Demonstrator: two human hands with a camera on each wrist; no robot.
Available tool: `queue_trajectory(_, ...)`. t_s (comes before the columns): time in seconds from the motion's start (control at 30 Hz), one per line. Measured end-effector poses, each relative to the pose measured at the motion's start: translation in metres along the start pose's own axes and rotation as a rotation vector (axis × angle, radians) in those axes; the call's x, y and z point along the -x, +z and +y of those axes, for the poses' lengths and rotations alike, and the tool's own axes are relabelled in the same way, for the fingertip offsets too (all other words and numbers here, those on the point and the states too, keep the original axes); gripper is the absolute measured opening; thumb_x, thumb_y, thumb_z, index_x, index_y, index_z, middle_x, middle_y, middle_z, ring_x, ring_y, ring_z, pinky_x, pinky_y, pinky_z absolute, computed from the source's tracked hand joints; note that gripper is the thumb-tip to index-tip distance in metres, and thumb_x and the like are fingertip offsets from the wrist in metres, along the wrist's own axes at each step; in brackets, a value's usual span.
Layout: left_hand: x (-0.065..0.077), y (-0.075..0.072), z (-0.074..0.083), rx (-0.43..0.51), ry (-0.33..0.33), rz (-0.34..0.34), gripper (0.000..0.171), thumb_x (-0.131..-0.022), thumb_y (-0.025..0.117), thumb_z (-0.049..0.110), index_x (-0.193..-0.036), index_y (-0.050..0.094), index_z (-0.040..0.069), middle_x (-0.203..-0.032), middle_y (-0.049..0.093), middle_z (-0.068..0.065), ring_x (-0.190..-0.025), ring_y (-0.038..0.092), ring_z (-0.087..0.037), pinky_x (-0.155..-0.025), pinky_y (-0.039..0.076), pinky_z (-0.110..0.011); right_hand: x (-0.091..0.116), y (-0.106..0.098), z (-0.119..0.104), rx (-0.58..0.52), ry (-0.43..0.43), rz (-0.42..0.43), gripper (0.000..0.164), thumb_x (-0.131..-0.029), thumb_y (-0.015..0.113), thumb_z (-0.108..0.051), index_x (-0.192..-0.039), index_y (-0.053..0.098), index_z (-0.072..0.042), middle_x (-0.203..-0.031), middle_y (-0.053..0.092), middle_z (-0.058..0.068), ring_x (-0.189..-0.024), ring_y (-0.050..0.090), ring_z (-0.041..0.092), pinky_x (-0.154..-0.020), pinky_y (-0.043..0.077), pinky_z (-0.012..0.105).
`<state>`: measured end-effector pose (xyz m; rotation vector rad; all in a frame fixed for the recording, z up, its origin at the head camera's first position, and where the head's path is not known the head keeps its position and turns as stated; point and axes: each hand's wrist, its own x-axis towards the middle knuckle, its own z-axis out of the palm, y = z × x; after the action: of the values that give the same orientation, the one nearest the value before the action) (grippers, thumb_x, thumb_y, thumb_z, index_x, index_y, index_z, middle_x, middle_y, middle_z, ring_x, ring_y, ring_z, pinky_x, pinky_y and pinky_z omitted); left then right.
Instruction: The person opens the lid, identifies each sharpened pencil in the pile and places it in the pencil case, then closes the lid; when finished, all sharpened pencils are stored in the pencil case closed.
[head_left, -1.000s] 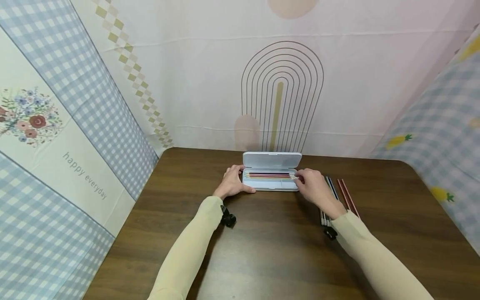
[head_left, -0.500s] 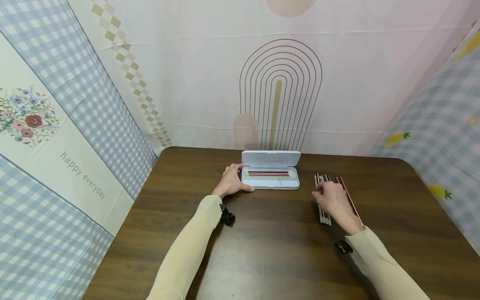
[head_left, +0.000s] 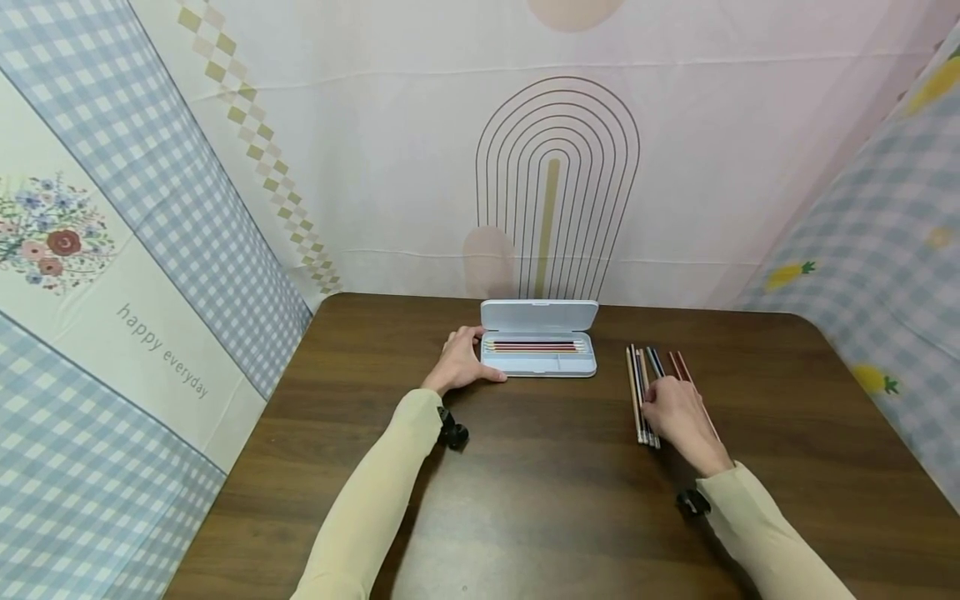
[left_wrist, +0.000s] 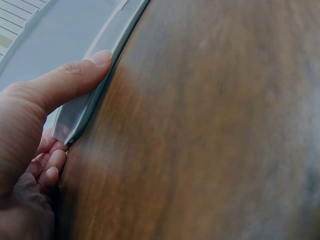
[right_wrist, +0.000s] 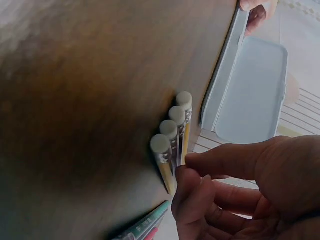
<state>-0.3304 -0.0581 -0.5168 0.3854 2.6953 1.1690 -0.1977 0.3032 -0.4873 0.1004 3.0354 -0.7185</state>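
Note:
A pale blue pencil case (head_left: 525,362) stands with its lid raised near the table's back edge, with several colored pencils (head_left: 536,347) lying across its upper compartment. My left hand (head_left: 459,362) grips the case's left end, thumb along the front edge and fingers round the side. To the right of the case, several pencils (head_left: 633,400) lie side by side on the table, white erasers (right_wrist: 168,129) toward me. My right hand (head_left: 678,414) is over this row, thumb and index fingertips close together right at the pencils; I cannot tell if they pinch one.
Two red pencils (head_left: 681,365) lie just right of the row, partly hidden by my right hand. The brown wooden table (head_left: 540,500) ends at a patterned cloth backdrop (head_left: 405,167). A checked cloth (head_left: 862,275) hangs along the right side.
My right hand has left the case's right end and moved right, down onto the loose pencils. My left hand stays on the case.

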Motion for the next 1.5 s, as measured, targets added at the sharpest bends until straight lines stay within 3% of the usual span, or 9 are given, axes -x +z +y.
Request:
queue_trajectory(0.03, 0.000, 0.000, 0.000, -0.003, 0.000, -0.001, 0.100, -0.076, 0.102, 0.035, -0.158, 0.051, 0.008, -0.153, 0.056, -0.017, -0.143, 0.047, -0.033, -0.125, 0.042, -0.050, 0.006, -0.007, -0.011, 0.003, 0.027, -0.006, 0.032, -0.089, 0.063, -0.002, -0.059, 0.056, -0.013, -0.061, 0.049, 0.000, -0.063, 0.048, 0.021, -0.057, 0.038, 0.034)
queue_trajectory(0.07, 0.000, 0.000, 0.001, -0.002, 0.000, -0.001, 0.100, -0.076, 0.102, 0.035, -0.158, 0.050, 0.008, -0.154, 0.056, -0.017, -0.143, 0.047, -0.033, -0.125, 0.042, -0.050, 0.002, 0.000, 0.000, -0.016, 0.007, 0.016, 0.034, -0.089, 0.063, -0.004, -0.059, 0.054, -0.015, -0.061, 0.048, -0.002, -0.064, 0.048, 0.020, -0.058, 0.038, 0.034)
queue_trajectory(0.2, 0.000, -0.001, 0.001, 0.002, 0.000, -0.004, 0.101, -0.077, 0.102, 0.035, -0.159, 0.050, 0.008, -0.154, 0.056, -0.017, -0.144, 0.046, -0.033, -0.125, 0.041, -0.050, 0.003, 0.000, 0.003, -0.019, 0.028, 0.011, 0.033, -0.088, 0.064, -0.004, -0.058, 0.055, -0.016, -0.062, 0.050, 0.000, -0.063, 0.050, 0.022, -0.057, 0.042, 0.036)
queue_trajectory(0.57, 0.000, -0.001, 0.001, 0.000, -0.002, -0.003, 0.099, -0.076, 0.102, 0.035, -0.157, 0.051, 0.008, -0.154, 0.056, -0.017, -0.143, 0.047, -0.032, -0.124, 0.042, -0.050, 0.010, -0.009, -0.012, 0.067, 0.097, -0.046, 0.031, -0.090, 0.070, -0.008, -0.062, 0.055, -0.011, -0.065, 0.056, 0.006, -0.064, 0.054, 0.026, -0.057, 0.044, 0.038)
queue_trajectory(0.9, 0.001, -0.002, 0.001, -0.012, 0.005, 0.002, 0.096, -0.077, 0.101, 0.035, -0.156, 0.053, 0.009, -0.152, 0.056, -0.017, -0.141, 0.048, -0.033, -0.123, 0.042, -0.050, 0.008, -0.008, -0.015, 0.040, 0.123, -0.068, 0.042, -0.093, 0.068, -0.008, -0.059, 0.044, -0.014, -0.057, 0.038, -0.003, -0.056, 0.044, 0.017, -0.053, 0.036, 0.031)
queue_trajectory(1.03, 0.002, -0.001, 0.001, -0.010, 0.006, 0.000, 0.097, -0.076, 0.102, 0.035, -0.156, 0.053, 0.008, -0.152, 0.056, -0.017, -0.141, 0.048, -0.033, -0.123, 0.043, -0.051, 0.011, -0.005, -0.012, 0.014, 0.126, -0.050, 0.045, -0.092, 0.066, -0.009, -0.055, 0.041, -0.016, -0.054, 0.033, -0.006, -0.053, 0.040, 0.015, -0.053, 0.034, 0.030)
queue_trajectory(1.27, 0.001, 0.000, 0.001, 0.002, 0.005, 0.000, 0.097, -0.076, 0.102, 0.033, -0.156, 0.052, 0.008, -0.152, 0.056, -0.017, -0.141, 0.047, -0.034, -0.123, 0.042, -0.051, 0.018, -0.005, -0.011, -0.026, 0.131, 0.016, 0.045, -0.098, 0.065, -0.016, -0.057, 0.045, -0.016, -0.054, 0.040, -0.005, -0.052, 0.044, 0.016, -0.052, 0.034, 0.031)
queue_trajectory(1.4, 0.001, 0.000, 0.000, -0.004, 0.006, 0.000, 0.098, -0.076, 0.102, 0.034, -0.156, 0.052, 0.008, -0.152, 0.056, -0.017, -0.140, 0.047, -0.033, -0.123, 0.042, -0.051, 0.020, -0.007, -0.011, -0.028, 0.105, 0.062, 0.041, -0.097, 0.062, -0.016, -0.060, 0.044, -0.017, -0.057, 0.041, -0.005, -0.055, 0.046, 0.018, -0.053, 0.034, 0.032)
queue_trajectory(1.5, 0.001, 0.000, 0.000, -0.005, 0.007, -0.004, 0.098, -0.076, 0.102, 0.035, -0.156, 0.052, 0.008, -0.152, 0.056, -0.017, -0.140, 0.047, -0.034, -0.123, 0.042, -0.051, 0.021, -0.009, -0.012, -0.030, 0.080, 0.084, 0.032, -0.097, 0.062, -0.015, -0.066, 0.052, -0.013, -0.061, 0.049, -0.001, -0.058, 0.050, 0.020, -0.055, 0.036, 0.032)
